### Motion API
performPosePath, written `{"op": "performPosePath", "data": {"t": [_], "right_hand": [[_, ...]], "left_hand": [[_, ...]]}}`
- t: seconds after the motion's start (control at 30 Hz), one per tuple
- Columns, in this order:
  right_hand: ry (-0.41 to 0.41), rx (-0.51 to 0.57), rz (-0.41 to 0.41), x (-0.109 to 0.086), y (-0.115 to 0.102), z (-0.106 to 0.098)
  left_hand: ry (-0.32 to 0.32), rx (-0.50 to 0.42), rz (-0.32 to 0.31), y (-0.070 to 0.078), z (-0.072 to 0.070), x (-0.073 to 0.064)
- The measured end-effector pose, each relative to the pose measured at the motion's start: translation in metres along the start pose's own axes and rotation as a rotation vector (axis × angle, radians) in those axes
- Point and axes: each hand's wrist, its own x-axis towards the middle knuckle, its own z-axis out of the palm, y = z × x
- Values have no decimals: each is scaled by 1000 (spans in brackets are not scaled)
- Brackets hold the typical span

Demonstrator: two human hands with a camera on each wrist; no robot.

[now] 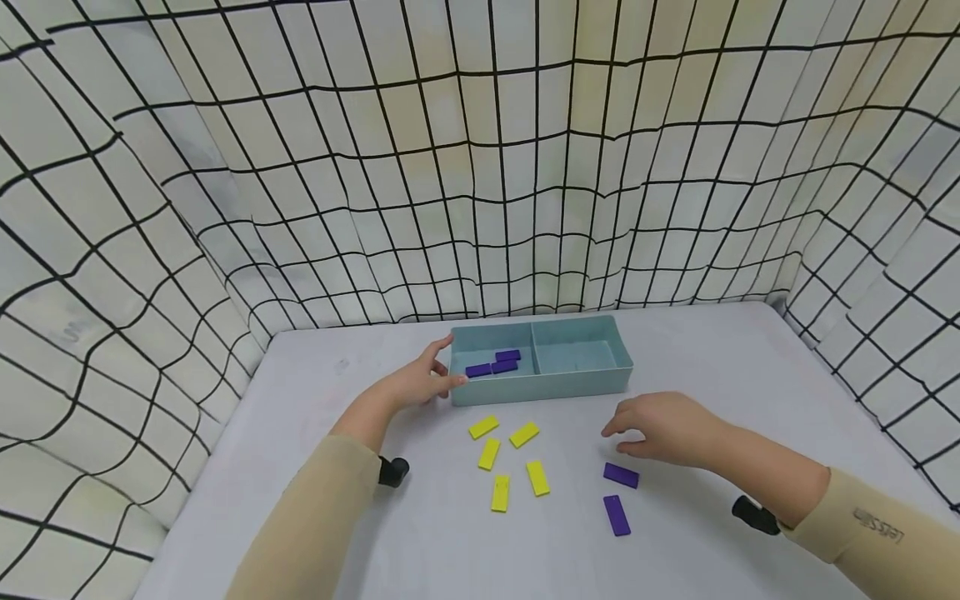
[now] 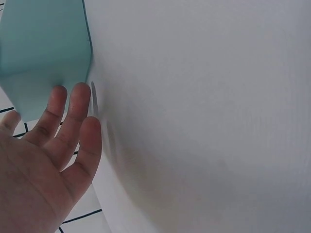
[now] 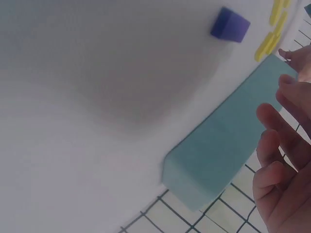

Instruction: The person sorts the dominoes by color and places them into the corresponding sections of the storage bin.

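Observation:
A light teal two-compartment box stands at the back of the white table. Three purple blocks lie in its left compartment. At the box's left end is my left hand, with loosely extended fingers against the end wall and the thumb at the front corner. Nothing shows in my right hand, whose fingers are loosely bent above the table, right of the box's front. Just below it lies a purple block, with another purple block nearer the front.
Several yellow blocks are scattered in front of the box, between my two arms. The right compartment shows a bare floor. White walls with a black grid enclose the back and sides of the table.

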Motion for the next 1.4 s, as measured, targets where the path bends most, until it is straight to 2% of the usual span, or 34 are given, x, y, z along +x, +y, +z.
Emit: {"op": "performPosePath", "data": {"t": [0.2,0.47,0.7,0.87,1.17,1.4], "right_hand": [[-46,46,18,-9,-4,10],[-90,101,48,-9,-6,22],[-134,88,88,-7,-7,36],[-125,67,76,-8,-7,40],[-118,96,84,-13,-11,35],[-91,120,69,-17,-5,38]], "left_hand": [[-1,0,-3,-2,0,-1],[-1,-18,2,-1,-1,-1],[-6,-32,10,0,-1,-3],[1,-21,5,1,-1,-4],[1,-23,-12,2,0,-4],[2,-17,-9,3,0,-3]]}}
